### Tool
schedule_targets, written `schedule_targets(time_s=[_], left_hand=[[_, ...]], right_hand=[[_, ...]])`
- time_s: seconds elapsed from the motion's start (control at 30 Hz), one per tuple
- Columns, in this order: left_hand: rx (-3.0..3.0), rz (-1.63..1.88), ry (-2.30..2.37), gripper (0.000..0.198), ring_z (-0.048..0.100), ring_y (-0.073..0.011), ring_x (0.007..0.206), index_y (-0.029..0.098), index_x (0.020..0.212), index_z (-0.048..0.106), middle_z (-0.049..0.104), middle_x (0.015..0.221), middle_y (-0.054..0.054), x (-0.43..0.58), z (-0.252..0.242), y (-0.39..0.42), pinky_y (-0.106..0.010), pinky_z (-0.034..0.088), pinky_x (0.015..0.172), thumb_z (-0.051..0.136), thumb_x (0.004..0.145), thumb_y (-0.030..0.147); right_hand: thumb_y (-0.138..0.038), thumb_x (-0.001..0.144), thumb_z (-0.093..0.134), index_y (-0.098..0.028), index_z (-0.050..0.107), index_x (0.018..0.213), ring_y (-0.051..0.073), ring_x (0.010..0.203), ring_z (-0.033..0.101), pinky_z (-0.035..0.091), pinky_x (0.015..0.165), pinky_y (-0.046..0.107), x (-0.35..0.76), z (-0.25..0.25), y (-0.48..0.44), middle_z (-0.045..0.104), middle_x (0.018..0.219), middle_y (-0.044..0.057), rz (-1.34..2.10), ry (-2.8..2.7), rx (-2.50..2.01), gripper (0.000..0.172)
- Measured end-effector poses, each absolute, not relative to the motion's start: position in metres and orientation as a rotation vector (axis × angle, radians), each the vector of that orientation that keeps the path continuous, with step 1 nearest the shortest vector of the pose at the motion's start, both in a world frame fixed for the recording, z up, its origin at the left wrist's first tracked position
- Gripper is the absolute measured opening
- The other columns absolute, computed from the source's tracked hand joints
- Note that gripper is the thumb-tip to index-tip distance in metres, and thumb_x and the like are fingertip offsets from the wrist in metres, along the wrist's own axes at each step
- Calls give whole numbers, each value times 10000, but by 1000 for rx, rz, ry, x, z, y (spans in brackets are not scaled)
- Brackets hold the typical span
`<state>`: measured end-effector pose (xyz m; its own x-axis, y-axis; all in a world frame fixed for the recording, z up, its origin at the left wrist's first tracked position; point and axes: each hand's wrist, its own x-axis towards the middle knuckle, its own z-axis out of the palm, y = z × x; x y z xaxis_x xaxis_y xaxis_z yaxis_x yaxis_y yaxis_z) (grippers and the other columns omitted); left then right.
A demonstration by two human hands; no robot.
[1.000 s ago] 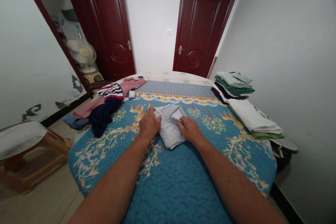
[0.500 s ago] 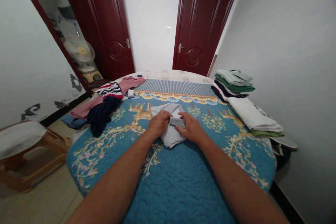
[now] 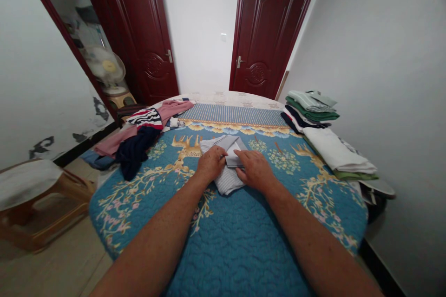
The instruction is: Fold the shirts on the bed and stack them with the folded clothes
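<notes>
A small folded grey-and-white striped shirt (image 3: 228, 185) lies on the blue quilted cover (image 3: 226, 236), in front of me. A plain grey band, like a collar, crosses its upper part, with a white patch showing inside. My left hand (image 3: 211, 164) is closed, pinching the band's left end between thumb and fingers. At the band's right end is my right hand (image 3: 256, 167), its fingers over the cloth and its thumb lower down at the edge. My hands cover parts of both sides of the shirt.
Loose clothes (image 3: 139, 137) in pink, navy and stripes are heaped at the table's left edge. Folded clothes (image 3: 311, 104) are stacked at the far right, with a white folded garment (image 3: 336, 151) nearer. A stool (image 3: 45, 195) stands left of the table.
My right hand has shifted slightly, its fingers now lying further over the grey band. My left hand stays at the left end. The shirt has barely moved.
</notes>
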<state>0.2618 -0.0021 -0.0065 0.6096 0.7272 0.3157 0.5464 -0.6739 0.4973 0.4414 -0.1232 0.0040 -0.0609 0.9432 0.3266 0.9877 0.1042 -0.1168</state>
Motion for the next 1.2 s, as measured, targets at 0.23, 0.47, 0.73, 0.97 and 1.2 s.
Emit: schedule_targets(time_s=[0.23,0.47,0.73,0.97,1.2], left_hand=[[2509,701,1075,146,689,-221,1134,247,1048,750,736,1200,-52,264,-2,-5,-317,528,980,612,1000,241],[2527,709,1114,242,702,-230,1061,248,1030,763,733,1172,-64,267,-4,-7,-322,527,904,607,1040,433],[2540,705,1094,174,690,-235,1098,258,1075,744,710,1218,-59,266,-7,-6,-328,531,909,656,1010,394],[2581,657,1051,231,680,-225,1093,285,1081,696,670,1259,-40,261,-1,-11,-339,540,919,583,955,129],[2599,636,1001,254,688,-206,1043,250,930,709,684,1177,-47,259,3,-8,-330,535,943,530,920,69]], right_hand=[[-148,881,619,-188,582,1502,338,1286,608,418,1171,482,448,-1,-123,690,1357,181,-141,-2008,-1929,623],[-129,814,626,-219,447,1607,260,1306,628,472,1143,437,481,-4,-132,640,1475,137,285,-1861,-1672,819],[-120,806,650,-200,644,1280,232,1135,657,501,1030,369,493,4,-133,700,1261,97,274,-1863,-1686,481],[-48,762,594,-222,662,1046,241,1151,605,469,1084,385,483,5,-131,670,1141,74,122,-1970,-1628,340],[-29,772,592,-210,722,919,251,1219,622,478,1118,412,484,1,-131,691,1241,107,134,-2063,-1623,267]])
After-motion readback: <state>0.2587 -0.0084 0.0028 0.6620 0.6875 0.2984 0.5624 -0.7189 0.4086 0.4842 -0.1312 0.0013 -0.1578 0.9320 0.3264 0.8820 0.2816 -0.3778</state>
